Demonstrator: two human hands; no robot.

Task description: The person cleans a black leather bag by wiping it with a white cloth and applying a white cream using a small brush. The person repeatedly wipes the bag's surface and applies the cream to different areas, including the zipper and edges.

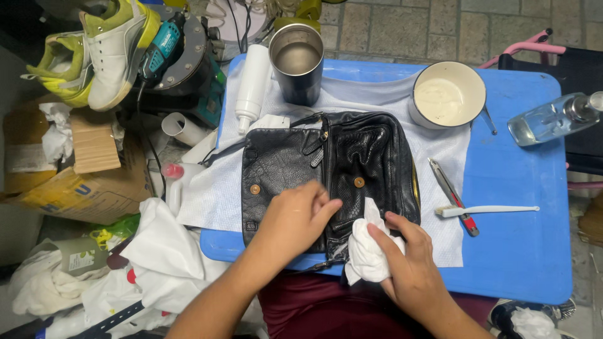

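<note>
Blue table (521,251) — white mat (213,194) under black bag (352,157); stone-tiled floor (402,28).

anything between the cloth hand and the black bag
Nothing visible does. The right hand holds the white cloth directly against the black bag, and the left hand rests flat on the bag beside it.
</note>
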